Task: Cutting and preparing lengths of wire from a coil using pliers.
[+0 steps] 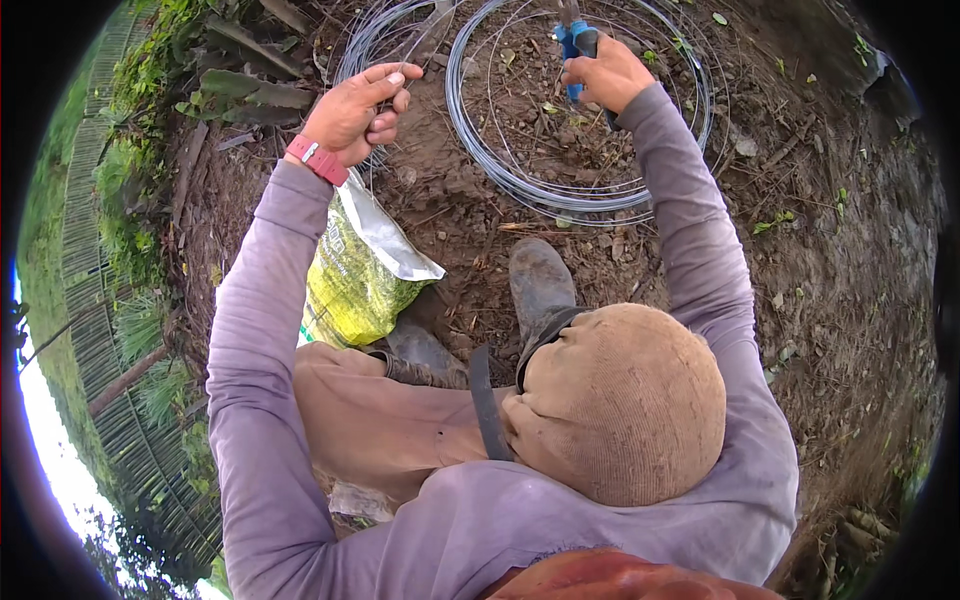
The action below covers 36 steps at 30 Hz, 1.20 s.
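Observation:
My left hand (352, 112), with a red watch strap at its wrist, is closed in a pinch on a thin grey wire (412, 48) at the upper left. My right hand (612, 76) is wrapped round the blue-and-black handles of pliers (574, 42); their jaws run out at the top edge. Beneath the pliers a wide coil of grey wire (508, 182) lies on the soil. Behind my left hand sits a second bundle of wire (362, 42), partly hidden by the hand.
A yellow-green and white sack (362, 270) stands by my left boot (425, 348). My right boot (540, 282) is planted on brown soil (820, 260) strewn with twigs. Dry leaves and bark (250, 92) lie at the upper left, near a slatted bamboo fence (95, 300).

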Motion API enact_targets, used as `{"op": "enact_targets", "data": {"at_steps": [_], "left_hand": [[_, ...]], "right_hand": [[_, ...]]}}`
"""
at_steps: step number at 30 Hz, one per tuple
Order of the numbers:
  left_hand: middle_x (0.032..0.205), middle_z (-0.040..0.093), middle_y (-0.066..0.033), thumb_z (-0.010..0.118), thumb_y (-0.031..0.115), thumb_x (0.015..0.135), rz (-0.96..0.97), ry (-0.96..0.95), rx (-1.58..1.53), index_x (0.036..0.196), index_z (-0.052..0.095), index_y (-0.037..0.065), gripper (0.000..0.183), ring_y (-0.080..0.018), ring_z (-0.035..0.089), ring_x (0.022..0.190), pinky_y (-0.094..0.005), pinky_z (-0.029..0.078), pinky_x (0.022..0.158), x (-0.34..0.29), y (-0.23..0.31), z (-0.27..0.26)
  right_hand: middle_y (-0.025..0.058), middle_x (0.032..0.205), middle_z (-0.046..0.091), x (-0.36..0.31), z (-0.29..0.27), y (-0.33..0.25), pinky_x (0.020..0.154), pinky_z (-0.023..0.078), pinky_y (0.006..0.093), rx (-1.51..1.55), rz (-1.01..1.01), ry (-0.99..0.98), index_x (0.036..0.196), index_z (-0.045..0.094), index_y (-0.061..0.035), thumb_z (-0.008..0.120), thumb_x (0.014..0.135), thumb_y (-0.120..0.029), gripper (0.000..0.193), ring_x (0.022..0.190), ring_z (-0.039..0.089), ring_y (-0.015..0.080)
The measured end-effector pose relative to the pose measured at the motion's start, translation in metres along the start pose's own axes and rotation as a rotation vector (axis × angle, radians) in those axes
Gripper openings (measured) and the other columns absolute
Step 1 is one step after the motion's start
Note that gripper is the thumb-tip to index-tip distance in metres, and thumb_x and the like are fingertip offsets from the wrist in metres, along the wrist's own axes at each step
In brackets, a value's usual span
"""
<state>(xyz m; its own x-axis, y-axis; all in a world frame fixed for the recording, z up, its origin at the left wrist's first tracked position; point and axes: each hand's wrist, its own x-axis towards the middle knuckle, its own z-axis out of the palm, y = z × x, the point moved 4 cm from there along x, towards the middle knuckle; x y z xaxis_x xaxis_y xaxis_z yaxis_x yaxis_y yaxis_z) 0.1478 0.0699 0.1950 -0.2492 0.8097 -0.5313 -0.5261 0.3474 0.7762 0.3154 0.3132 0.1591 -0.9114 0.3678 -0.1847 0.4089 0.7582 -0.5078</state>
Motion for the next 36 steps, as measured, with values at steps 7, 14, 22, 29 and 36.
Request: {"op": "enact_targets", "data": {"at_steps": [7,14,22,29,36], "left_hand": [[0.073,0.050,0.0026,0.049,0.019,0.094,-0.025,-0.020,0.029,0.116,0.051,0.006,0.025,-0.0021,0.035,0.049,-0.0156,0.028,0.041,-0.010,-0.007,0.010],[0.076,0.054,0.0026,0.049,0.022,0.094,-0.117,-0.098,0.138,0.119,0.052,0.006,0.030,-0.0076,0.052,0.059,-0.0240,0.047,0.055,-0.020,-0.017,0.011],[0.079,0.060,-0.0018,0.051,0.020,0.093,-0.221,-0.226,0.165,0.120,0.050,0.002,0.033,-0.0167,0.063,0.073,-0.0353,0.055,0.070,-0.022,-0.021,0.017],[0.074,0.058,-0.0029,0.047,0.015,0.093,-0.223,-0.099,0.354,0.109,0.055,0.002,0.022,-0.0150,0.063,0.063,-0.0314,0.056,0.058,-0.020,-0.017,0.003],[0.072,0.057,-0.0029,0.044,0.014,0.093,-0.116,0.447,0.686,0.104,0.058,0.002,0.022,-0.0146,0.061,0.056,-0.0287,0.053,0.049,0.005,0.002,-0.095]], "right_hand": [[0.0158,0.073,0.060,-0.025,-0.020,-0.009,0.065,0.044,0.0409,0.360,0.155,0.170,0.081,0.055,-0.0010,0.059,0.080,-0.023,0.022,0.070,0.058,0.0309],[0.0079,0.073,0.060,0.005,0.001,-0.010,0.061,0.045,0.0316,0.224,0.154,0.151,0.094,0.060,-0.0001,0.058,0.082,-0.030,0.032,0.065,0.055,0.0157],[0.0082,0.067,0.061,0.004,0.027,-0.003,0.051,0.046,0.0267,0.898,0.124,0.154,0.086,0.059,-0.0014,0.059,0.083,-0.017,0.016,0.054,0.057,0.0124],[0.0189,0.082,0.064,0.002,0.013,0.007,0.071,0.049,0.0409,0.048,0.060,0.357,0.094,0.054,-0.0002,0.059,0.083,-0.033,0.034,0.074,0.063,0.0351],[0.0243,0.098,0.062,-0.017,-0.001,0.010,0.082,0.046,0.0442,0.044,0.266,0.354,0.108,0.051,0.0000,0.056,0.084,-0.034,0.041,0.093,0.058,0.0408]]}}
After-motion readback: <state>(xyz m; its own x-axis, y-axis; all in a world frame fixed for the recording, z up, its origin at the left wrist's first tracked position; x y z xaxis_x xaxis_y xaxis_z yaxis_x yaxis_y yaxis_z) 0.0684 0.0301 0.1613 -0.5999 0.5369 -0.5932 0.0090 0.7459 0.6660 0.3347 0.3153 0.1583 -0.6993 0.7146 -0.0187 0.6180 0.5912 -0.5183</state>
